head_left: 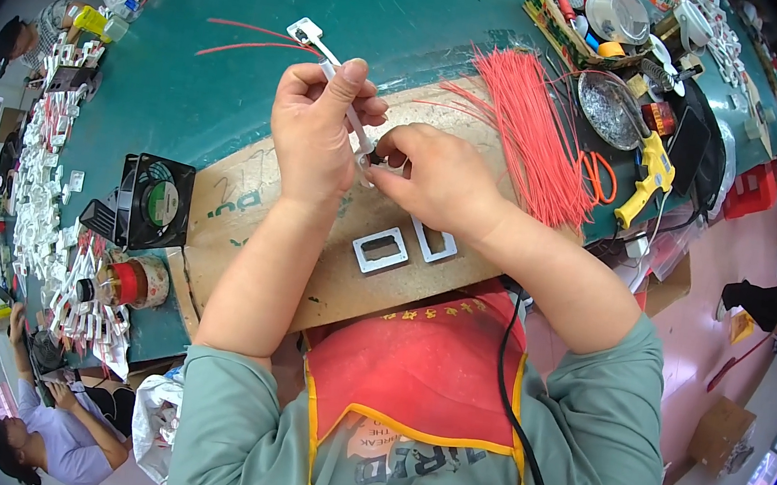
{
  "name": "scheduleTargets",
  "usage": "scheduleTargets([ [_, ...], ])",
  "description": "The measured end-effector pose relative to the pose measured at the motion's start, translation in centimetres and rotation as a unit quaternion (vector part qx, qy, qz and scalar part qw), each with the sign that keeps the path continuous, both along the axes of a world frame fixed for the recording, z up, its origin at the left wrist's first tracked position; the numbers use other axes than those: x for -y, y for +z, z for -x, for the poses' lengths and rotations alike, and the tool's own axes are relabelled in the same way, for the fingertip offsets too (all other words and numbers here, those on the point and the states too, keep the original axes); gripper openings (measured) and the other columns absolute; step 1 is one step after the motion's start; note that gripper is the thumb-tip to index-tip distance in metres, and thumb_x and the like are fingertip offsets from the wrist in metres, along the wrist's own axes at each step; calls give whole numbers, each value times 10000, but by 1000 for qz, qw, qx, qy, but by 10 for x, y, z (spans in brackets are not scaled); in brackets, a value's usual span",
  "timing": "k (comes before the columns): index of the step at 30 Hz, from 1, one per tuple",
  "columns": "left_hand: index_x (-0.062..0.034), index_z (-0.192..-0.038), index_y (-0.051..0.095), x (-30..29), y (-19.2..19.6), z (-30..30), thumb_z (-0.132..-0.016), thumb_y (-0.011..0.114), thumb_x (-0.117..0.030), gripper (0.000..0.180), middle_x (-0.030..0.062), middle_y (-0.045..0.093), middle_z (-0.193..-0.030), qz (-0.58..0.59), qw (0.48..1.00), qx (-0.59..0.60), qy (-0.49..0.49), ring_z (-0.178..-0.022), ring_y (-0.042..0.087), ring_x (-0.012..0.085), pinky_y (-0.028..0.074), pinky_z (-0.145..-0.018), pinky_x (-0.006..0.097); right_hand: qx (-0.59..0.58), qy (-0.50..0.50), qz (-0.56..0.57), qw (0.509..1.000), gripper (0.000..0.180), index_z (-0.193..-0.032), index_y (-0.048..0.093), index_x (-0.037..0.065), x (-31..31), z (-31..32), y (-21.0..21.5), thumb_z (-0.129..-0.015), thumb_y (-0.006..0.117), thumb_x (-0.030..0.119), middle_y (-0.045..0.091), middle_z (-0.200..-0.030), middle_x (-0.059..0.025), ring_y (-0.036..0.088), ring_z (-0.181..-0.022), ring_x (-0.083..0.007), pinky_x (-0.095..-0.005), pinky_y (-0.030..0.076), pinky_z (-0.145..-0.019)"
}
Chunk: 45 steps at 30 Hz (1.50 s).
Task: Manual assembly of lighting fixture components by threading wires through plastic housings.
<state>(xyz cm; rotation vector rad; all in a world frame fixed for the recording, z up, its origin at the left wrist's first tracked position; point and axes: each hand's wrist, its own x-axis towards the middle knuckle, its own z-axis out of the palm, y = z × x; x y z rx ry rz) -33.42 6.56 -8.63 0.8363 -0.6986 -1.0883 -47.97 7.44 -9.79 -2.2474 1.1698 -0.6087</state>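
My left hand [315, 127] grips a thin white sleeved lead [339, 91] that ends in a small white flat part [304, 31], with red wires [238, 45] trailing from it over the green table. My right hand [435, 176] pinches a small dark piece [376, 158] at the near end of that lead, right against my left fingers. Both hands hover over a wooden board [247, 206]. Two grey metal rectangular frames [381, 249] lie on the board just below my hands.
A thick bundle of red wires [533, 134] lies right of my hands. A black fan [156, 202] and a tape roll [133, 282] sit at left, beside piles of white parts [41, 190]. A yellow glue gun [649, 173], a bowl [608, 110] and a cluttered tray [590, 20] are far right.
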Motion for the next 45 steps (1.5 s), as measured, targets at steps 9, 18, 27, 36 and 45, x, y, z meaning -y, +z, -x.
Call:
scheduleTargets([
  [9,-61,-843,464,0,3,-2,-803,752,-138,301,91,609,-717,30,999,-19,23,-569,613,185,521,-505,306,59,6,-50,997,276,-961,637,31,4,-5,-1,-771,652,230,661,-865,-136,650,-808,-279,-380,512,-731],
  [18,-63,-866,446,-5,3,3,-808,747,-131,313,92,606,-728,52,998,-31,18,-568,605,174,519,-499,304,29,-15,55,998,187,-865,656,64,-2,-14,-8,-769,644,224,652,-832,-111,641,-719,-304,-400,519,-665],
  [27,-58,-872,446,-4,7,2,-834,715,-108,276,85,593,-720,78,995,26,48,-576,599,163,518,-500,297,58,-15,162,985,80,-768,637,86,-4,-17,-11,-760,634,166,622,-729,-96,626,-654,-301,-405,511,-593],
  [36,-78,-938,469,13,10,-23,-901,645,-232,238,95,586,-774,17,996,-62,68,-655,563,188,483,-582,340,69,-9,92,993,149,-828,666,69,-2,-14,-9,-798,623,208,645,-762,-114,633,-694,-311,-402,507,-631],
  [45,19,-1010,487,9,93,-97,-914,599,-231,290,119,566,-801,26,994,-94,54,-679,600,247,528,-599,397,25,-80,18,996,183,-941,665,6,20,48,15,-854,647,166,671,-848,-123,642,-761,-191,-291,492,-692],
])
